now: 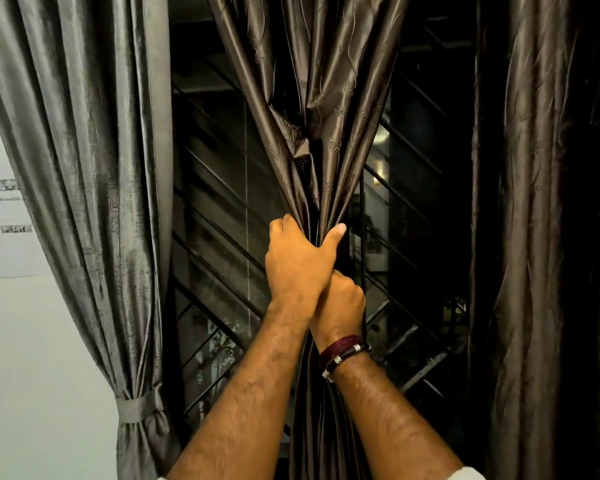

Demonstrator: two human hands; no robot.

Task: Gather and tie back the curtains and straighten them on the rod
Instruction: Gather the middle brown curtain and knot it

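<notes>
A shiny brown middle curtain point(312, 98) hangs in front of the window, bunched into a narrow waist. My left hand point(298, 258) is wrapped around that gathered waist, thumb on its right side. Just below and partly behind it, my right hand point(343, 303), with bracelets on the wrist, also grips the bunched fabric. To the left hangs a grey curtain point(84, 168), held in by a fabric tie-back point(139, 408) low down. A dark brown curtain point(541, 202) hangs loose on the right. The rod is out of view.
Behind the curtains is a dark window with a diagonal metal grille point(222, 237). A pale wall point(32, 341) with small pictures lies at the left.
</notes>
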